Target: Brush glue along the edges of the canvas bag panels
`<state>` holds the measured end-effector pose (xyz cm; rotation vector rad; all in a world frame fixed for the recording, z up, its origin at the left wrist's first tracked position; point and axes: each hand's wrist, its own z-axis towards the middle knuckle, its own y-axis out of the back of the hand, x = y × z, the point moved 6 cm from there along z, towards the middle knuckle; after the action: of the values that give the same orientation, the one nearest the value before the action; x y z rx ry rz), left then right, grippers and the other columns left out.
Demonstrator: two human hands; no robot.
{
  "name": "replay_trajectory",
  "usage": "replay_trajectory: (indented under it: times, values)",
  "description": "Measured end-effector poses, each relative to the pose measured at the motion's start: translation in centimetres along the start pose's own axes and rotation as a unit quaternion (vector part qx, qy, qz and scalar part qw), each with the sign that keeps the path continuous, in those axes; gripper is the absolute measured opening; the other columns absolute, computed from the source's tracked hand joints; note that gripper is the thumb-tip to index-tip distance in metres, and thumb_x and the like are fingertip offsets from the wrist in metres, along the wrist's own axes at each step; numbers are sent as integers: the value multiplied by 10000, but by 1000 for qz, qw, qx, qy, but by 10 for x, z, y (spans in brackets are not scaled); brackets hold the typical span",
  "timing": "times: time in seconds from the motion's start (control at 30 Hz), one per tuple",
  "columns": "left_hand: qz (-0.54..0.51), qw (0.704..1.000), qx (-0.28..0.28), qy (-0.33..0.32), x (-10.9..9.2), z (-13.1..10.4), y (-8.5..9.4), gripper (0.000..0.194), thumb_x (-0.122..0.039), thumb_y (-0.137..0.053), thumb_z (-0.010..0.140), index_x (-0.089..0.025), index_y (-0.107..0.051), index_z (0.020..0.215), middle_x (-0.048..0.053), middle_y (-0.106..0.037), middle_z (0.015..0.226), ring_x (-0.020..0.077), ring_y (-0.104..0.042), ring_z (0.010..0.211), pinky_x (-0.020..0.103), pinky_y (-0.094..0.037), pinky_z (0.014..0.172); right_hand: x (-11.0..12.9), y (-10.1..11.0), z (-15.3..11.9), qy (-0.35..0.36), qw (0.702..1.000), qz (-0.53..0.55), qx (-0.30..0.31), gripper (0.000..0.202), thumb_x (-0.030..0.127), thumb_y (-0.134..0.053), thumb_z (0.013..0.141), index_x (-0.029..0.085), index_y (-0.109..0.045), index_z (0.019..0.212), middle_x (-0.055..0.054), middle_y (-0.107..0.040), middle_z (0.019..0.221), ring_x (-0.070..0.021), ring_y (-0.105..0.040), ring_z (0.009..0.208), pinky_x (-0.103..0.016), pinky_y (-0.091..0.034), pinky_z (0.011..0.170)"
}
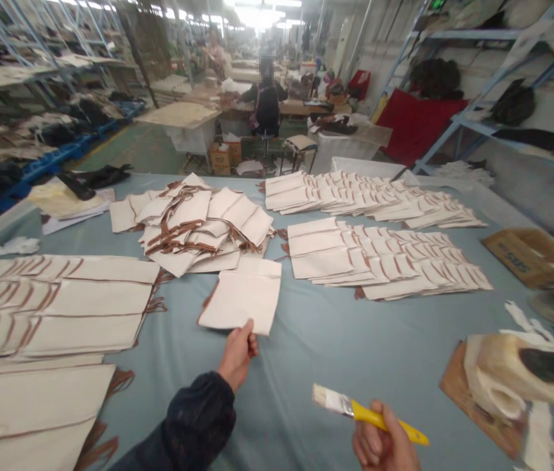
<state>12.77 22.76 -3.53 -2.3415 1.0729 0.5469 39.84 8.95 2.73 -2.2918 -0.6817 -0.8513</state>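
Note:
A cream fabric piece (244,294) with a brown edge at its left is pinched at its lower edge by my left hand (238,355), thumb on top. At the lower right my right hand (383,439) is closed around a yellow-handled paintbrush (338,400), whose pale bristles point left, above the table. Just beyond the held piece lies a loose heap of similar cream pieces (203,226) with brown straps.
Overlapping rows of cream pieces lie at the left (95,307) and right (326,252) of the blue-grey table (301,353). A cardboard box (526,255) and a cream container (497,373) stand at right. A person (267,104) sits farther back.

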Motion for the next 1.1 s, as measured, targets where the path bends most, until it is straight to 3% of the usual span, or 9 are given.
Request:
replay_trajectory:
  times: [0.1,0.17,0.23,0.33,0.57,0.7,0.83,0.93,1.1]
  values:
    - [6,995,-21,102,98,-67,21,337,-313,-571,1061,-132,-620,781,-41,-555,620,61,-506,467,172,-440,458,32,0,-9,33,999,16,-22,406,567,-811,750,225,-618,853,124,-379,472,-58,-314,404,-192,-275,427]
    - [16,983,-22,180,142,-104,27,384,-289,-568,1057,-132,-612,709,-29,-545,562,63,-496,418,170,-404,406,48,3,-14,41,998,28,-35,368,515,-811,748,225,-608,846,127,-373,478,-55,-295,418,-181,-272,430]
    - [24,972,-14,233,166,-127,28,370,-284,-586,1045,-120,-644,719,-12,-579,562,72,-516,406,176,-400,382,59,11,-15,42,998,32,-38,337,482,-798,756,224,-599,843,130,-365,481,-56,-278,425,-179,-261,430]
    - [34,968,-14,250,175,-141,31,401,-307,-560,1057,-129,-641,708,-15,-591,547,62,-521,402,153,-418,392,67,31,-16,37,998,30,-43,316,467,-778,769,225,-587,834,131,-353,485,-60,-274,430,-184,-254,432]
    - [172,965,9,197,146,-153,55,262,-318,-715,948,-81,-738,839,76,-701,653,151,-626,473,223,-466,409,72,67,-10,-1,998,27,-48,329,461,-802,737,221,-589,809,130,-361,478,-60,-284,425,-189,-254,419]
    - [258,965,-38,-34,78,-93,43,95,-250,-706,964,-159,-712,991,31,-737,908,119,-672,706,204,-548,613,77,71,-11,-7,999,22,-44,370,492,-824,704,216,-607,823,131,-366,478,-56,-296,425,-186,-269,422]
    - [335,925,-63,-170,28,-26,21,316,-319,-682,991,-174,-648,1270,104,-661,1301,241,-682,1081,443,-613,903,76,77,-19,-6,999,13,-44,377,504,-816,716,216,-615,853,129,-365,484,-60,-301,428,-190,-265,423]
    - [392,895,-45,-207,17,-4,9,335,-349,-670,998,-181,-647,1287,112,-655,1325,256,-674,1123,473,-599,946,73,81,-25,-5,999,16,-51,377,512,-805,728,216,-611,859,130,-363,484,-60,-299,424,-194,-261,425]
    - [461,853,-4,-247,14,-10,-5,311,-352,-662,1004,-187,-657,1267,108,-663,1312,247,-677,1108,461,-600,943,72,80,-27,13,998,21,-57,376,518,-789,748,219,-597,872,136,-357,484,-59,-283,418,-198,-250,428]
